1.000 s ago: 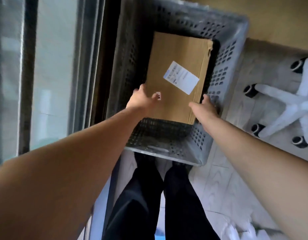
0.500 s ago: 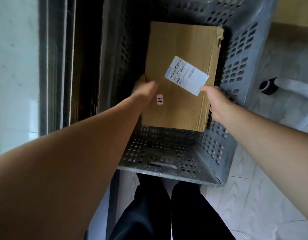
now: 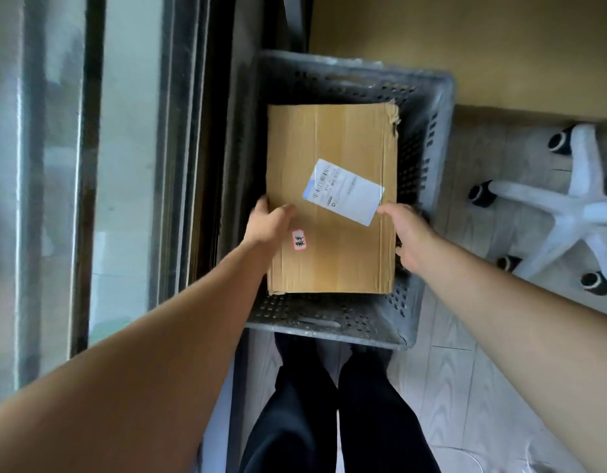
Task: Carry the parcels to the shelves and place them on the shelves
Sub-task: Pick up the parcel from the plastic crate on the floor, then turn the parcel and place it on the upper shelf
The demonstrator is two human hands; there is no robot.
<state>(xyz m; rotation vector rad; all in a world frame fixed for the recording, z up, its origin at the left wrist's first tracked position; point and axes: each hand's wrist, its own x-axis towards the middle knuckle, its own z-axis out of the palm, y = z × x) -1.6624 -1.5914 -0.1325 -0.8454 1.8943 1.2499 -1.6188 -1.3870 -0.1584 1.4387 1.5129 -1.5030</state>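
Left hand (image 3: pixel 267 221): clamped on the left edge of the cardboard parcel (image 3: pixel 332 199), thumb on top, fingers tucked out of sight underneath.
Right hand (image 3: pixel 406 235): closed on the parcel's right edge, thumb reaching to the corner of the white shipping label (image 3: pixel 344 191), the other fingers hidden below the side.
Parcel: a flat brown box held level inside the grey perforated crate (image 3: pixel 428 138), which stands on the floor in front of the person's legs; whether the parcel's underside touches the crate's bottom cannot be told. A small red-bordered sticker (image 3: pixel 299 240) sits near the left thumb, and the far right corner looks torn.
Step in hand: judged to be lifting the parcel out of the crate, the start of carrying it to the shelves, which are not in view.
How to do it well: keep both hands opposite each other so the load stays level; raise it straight up until it clears the crate's rim before turning; avoid pulling on the torn corner.
Surroundings: a window frame (image 3: pixel 90 165) runs on the left, and a white chair base (image 3: pixel 575 206) stands on the right, well apart from the crate but worth stepping round.
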